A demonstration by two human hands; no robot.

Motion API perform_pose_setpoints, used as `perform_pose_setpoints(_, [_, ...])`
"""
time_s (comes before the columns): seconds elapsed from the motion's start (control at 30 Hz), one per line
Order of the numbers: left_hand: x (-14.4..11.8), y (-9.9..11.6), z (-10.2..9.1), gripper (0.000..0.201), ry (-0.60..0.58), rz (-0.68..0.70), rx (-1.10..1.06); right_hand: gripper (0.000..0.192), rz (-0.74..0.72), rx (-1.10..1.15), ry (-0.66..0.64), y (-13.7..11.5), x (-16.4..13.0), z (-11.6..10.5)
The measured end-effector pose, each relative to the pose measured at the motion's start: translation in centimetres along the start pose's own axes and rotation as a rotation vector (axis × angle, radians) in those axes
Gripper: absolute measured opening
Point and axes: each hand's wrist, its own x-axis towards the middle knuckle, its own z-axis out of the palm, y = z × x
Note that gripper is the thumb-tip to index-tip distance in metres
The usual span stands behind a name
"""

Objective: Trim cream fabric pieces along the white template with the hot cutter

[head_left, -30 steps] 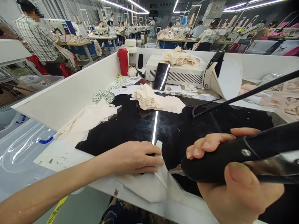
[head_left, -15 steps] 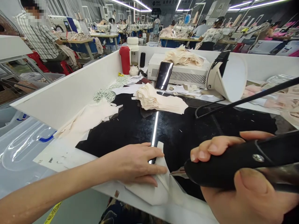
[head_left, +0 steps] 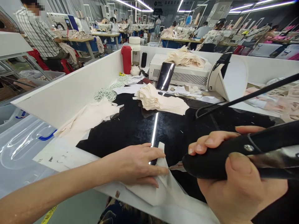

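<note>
L hand flat on fabric piece, R hand grips cutter.

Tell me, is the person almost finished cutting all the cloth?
Hard to say. Already done, it seems: a stack of cream pieces lies on the black worktop, with looser pieces at the left. In hand: the left hand presses a pale cloth piece flat, and the right hand holds a black cutting tool with its tip at the cloth's edge. Left: this cut is not finished.
</note>
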Motion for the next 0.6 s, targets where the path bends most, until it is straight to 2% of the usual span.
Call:
perform_pose_setpoints(0.23, [0.01,0.03,0.31,0.037,0.026,-0.007,-0.031,0.043,-0.026,0.040,-0.025,0.68,0.32,-0.03])
perform_pose_setpoints(0.47, [-0.05,0.47,0.59,0.039,0.089,-0.017,-0.021,0.038,-0.040,-0.002,-0.058,0.90,0.19,-0.25])
perform_pose_setpoints(0.6, [-0.05,0.59,0.66,0.037,0.128,-0.015,-0.023,0.039,-0.053,0.006,-0.025,0.98,0.61,0.00])
